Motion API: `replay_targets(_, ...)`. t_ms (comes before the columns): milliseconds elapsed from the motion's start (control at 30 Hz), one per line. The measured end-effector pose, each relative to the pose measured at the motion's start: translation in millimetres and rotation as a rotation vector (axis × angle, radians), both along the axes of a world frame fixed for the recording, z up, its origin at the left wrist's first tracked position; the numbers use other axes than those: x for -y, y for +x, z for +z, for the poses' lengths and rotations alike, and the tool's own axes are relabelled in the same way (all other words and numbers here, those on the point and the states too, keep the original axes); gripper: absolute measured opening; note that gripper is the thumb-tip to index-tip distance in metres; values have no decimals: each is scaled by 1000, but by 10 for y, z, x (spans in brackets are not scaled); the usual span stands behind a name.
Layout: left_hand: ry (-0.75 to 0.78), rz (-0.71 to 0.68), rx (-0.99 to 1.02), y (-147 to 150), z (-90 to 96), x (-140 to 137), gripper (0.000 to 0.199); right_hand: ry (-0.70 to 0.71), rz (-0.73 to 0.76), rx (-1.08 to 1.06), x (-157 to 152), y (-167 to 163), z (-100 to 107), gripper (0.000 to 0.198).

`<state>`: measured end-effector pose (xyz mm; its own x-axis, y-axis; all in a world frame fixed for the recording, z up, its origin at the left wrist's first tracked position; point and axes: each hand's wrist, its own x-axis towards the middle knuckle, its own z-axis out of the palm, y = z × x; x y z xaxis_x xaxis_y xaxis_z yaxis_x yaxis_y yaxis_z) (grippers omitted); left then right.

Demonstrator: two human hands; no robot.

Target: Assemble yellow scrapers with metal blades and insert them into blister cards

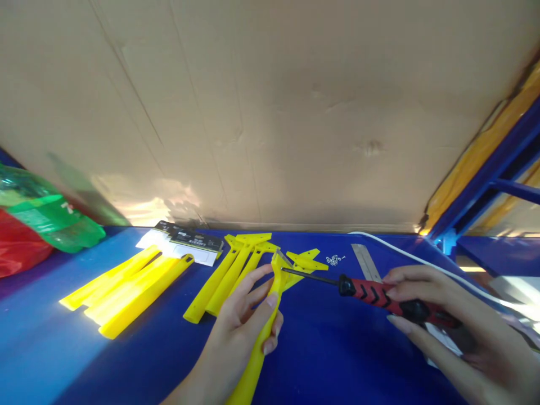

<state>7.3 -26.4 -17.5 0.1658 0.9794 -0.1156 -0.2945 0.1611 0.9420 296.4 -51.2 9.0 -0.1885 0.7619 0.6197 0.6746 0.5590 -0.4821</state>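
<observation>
My left hand (pixel 253 315) is closed around a yellow plastic handle (pixel 254 363), its head end tilted up and away from me. A thin grey strip shows at that head. In my right hand (pixel 459 332) is a screwdriver (pixel 379 295) with a red and black grip, held level. Its dark shaft points left, and the tip meets the side of the handle's head; whether it sits in a screw is too small to tell. Behind the head lie loose yellow flat pieces (pixel 310 260) and a little pile of small screws (pixel 334 260).
Several yellow handles with wide heads (pixel 230 275) and several plain ones (pixel 143 287) lie left on the blue table (pixel 329 360). Also there are printed cards (pixel 181 244), a green bottle (pixel 54 216), a red bag (pixel 21 244), a metal strip (pixel 365 261) and a white cable (pixel 426 261). Cardboard (pixel 270 112) stands behind.
</observation>
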Motion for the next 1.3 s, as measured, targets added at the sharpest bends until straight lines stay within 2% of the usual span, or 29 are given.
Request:
replay_targets(67,-2,5,10,19,18,17,64,-20,-35,-73,7,-22,-10,16)
replay_targets(167,-23,4,-1,56,54,38,66,-134,-106,-163,27,-44,-59,23)
replay_targets(300,-32,15,-3,72,66,40,69,-227,-102,-136,48,-32,-137,28)
replay_targets(433,-42,15,3,33,21,15,69,-93,-97,-69,17,-24,-148,24)
replay_targets(533,-26,44,33,6,-24,6,68,4,-87,-26,-22,-37,-114,34)
replay_targets(700,-33,14,2,26,-5,47,63,-212,-126,-208,-53,-82,-29,32)
replay_targets(900,-30,39,3,48,31,47,66,-104,-137,-240,-51,-140,38,34)
replay_targets(1067,-25,-2,-4,53,20,56,70,-322,-80,-321,-56,-112,-22,32)
replay_targets(1233,-8,44,17,54,-21,69,61,-211,-118,-224,-50,-47,17,42)
replay_targets(1300,-26,43,9,58,-4,76,61,-145,-124,-209,-51,-51,56,38)
